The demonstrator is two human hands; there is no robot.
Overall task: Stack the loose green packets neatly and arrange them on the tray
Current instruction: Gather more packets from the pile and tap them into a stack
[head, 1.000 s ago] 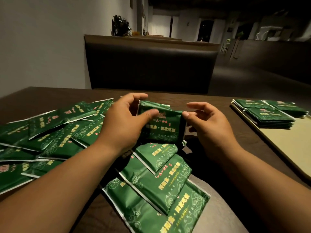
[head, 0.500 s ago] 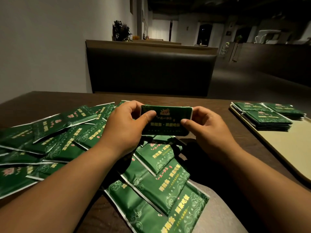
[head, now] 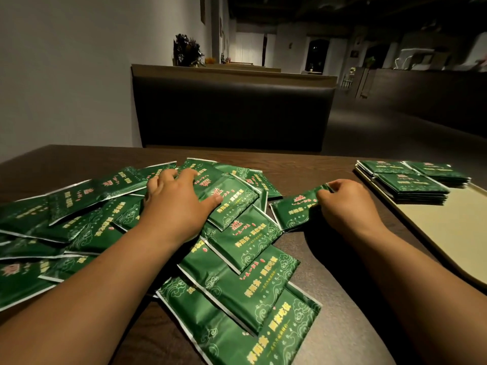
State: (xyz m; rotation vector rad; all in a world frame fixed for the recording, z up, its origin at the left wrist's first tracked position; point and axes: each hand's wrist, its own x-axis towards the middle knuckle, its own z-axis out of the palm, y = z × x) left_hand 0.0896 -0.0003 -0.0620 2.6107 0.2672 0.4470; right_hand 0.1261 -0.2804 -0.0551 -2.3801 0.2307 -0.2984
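Head view. Right hand [head: 345, 204] grip closed: fingers curled, pinching the far corner of a held packet [head: 295, 213] low over the counter [head: 316, 167], centre-right. Left hand [head: 174, 204] grip slack, fingers spread flat on the loose packets [head: 245, 262] heaped from 9 to 6 o'clock. Tray [head: 448, 233] at 3 o'clock, with neat stacks [head: 411, 185] on its far end. Packets are judged light, limp and slippery, best pinched at the sealed edges. Glossy dark green, gold lettering, silver seams.

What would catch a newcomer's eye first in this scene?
The sprawl of loose green packets covering the left and middle of the table. The left hand rests on that pile while the right hand pinches a packet beside it. At far right, neat stacks sit on a pale tray.
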